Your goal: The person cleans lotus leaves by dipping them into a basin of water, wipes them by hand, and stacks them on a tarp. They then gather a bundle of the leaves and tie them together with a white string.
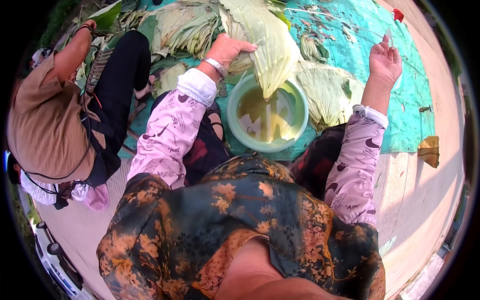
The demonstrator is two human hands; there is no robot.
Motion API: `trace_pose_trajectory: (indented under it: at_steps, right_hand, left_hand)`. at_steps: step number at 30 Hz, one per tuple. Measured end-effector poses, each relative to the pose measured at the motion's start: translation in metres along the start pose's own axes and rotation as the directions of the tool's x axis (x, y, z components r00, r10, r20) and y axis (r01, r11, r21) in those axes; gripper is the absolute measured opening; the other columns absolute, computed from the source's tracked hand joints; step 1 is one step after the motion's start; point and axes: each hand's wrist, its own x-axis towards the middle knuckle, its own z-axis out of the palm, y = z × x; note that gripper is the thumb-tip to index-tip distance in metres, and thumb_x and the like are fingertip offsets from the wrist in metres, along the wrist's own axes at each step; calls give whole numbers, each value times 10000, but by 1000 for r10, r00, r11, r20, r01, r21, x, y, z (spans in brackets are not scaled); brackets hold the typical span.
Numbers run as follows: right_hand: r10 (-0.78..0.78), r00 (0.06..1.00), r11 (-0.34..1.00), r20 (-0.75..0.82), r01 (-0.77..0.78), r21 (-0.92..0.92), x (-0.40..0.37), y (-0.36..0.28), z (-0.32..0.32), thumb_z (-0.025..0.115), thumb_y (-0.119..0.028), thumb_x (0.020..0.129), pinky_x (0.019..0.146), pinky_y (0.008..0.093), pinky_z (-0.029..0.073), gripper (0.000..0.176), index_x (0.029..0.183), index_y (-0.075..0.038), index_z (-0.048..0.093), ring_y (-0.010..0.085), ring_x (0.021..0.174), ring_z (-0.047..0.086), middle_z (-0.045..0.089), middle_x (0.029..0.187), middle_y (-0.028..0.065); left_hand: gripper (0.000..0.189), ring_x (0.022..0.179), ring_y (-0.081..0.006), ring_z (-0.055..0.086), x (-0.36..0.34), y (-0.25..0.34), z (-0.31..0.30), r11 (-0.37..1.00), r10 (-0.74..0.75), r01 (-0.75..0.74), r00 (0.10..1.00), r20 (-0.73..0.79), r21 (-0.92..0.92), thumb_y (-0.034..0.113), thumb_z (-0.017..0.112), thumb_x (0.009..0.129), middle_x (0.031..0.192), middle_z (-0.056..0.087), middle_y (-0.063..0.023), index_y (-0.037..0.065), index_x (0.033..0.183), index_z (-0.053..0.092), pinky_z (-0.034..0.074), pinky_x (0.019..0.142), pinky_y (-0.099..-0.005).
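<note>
My left hand (227, 51), with a silver bracelet at the wrist, grips a large pale green leaf (272, 47) between thumb and fingers. The leaf's pointed tip hangs down over a light green basin (232, 117) with brownish liquid in it. Off to the right, my right hand (385, 62) is raised, palm up, with its fingers curled and fingertips together at a thin white string (332, 17). That string runs left toward the leaf pile. Beside the basin, more pale leaves (330, 92) lie flat.
A teal sheet (410, 105) covers the ground. Stacked dried leaves (180, 30) lie at the top. At left sits another person (52, 125) with a hand at a green leaf. A brown leaf piece (428, 151) and a red scrap (398, 15) lie at right.
</note>
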Motion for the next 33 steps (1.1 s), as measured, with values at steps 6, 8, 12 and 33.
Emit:
trace_pose_trajectory:
  at_steps: [6, 8, 12, 33]
  right_hand:
    - [-336, 936, 918, -107, 299, -260, 8, -51, -7, 450, -99, 851, 667, 400, 453, 106, 911, -11, 452, 270, 848, 546, 549, 991, 183]
    - [-280, 950, 931, -139, 233, -282, 13, -65, -10, 449, -96, 857, 662, 399, 454, 165, 956, 35, 461, 270, 841, 546, 545, 990, 177]
    - [-151, 976, 932, -159, 87, -351, 70, -86, -58, 445, -82, 871, 652, 375, 460, 236, 1010, 109, 447, 277, 809, 545, 555, 949, 215]
    - [471, -766, 818, 437, 565, 107, -386, 322, 214, 563, -59, 696, 865, 376, 421, 130, 816, -27, 527, 289, 1030, 509, 543, 1119, 139]
  left_hand:
    - [253, 794, -262, 639, 8, 15, -22, 950, -204, 161, 969, -140, -269, -31, 646, 710, 905, 634, -167, -81, 952, 589, 529, 768, -368]
    - [207, 780, -272, 643, 14, 12, -30, 914, -194, 118, 967, -164, -387, -22, 652, 709, 873, 635, -187, -80, 898, 590, 540, 738, -386]
    - [187, 705, -272, 638, 16, 12, -32, 904, -85, -98, 912, -401, -415, -81, 687, 623, 776, 635, -196, -110, 785, 600, 526, 679, -370]
    - [467, 817, -235, 615, -20, 47, -33, 938, -6, 171, 877, -480, 302, 197, 803, 587, 899, 635, -158, -33, 926, 579, 479, 754, -331]
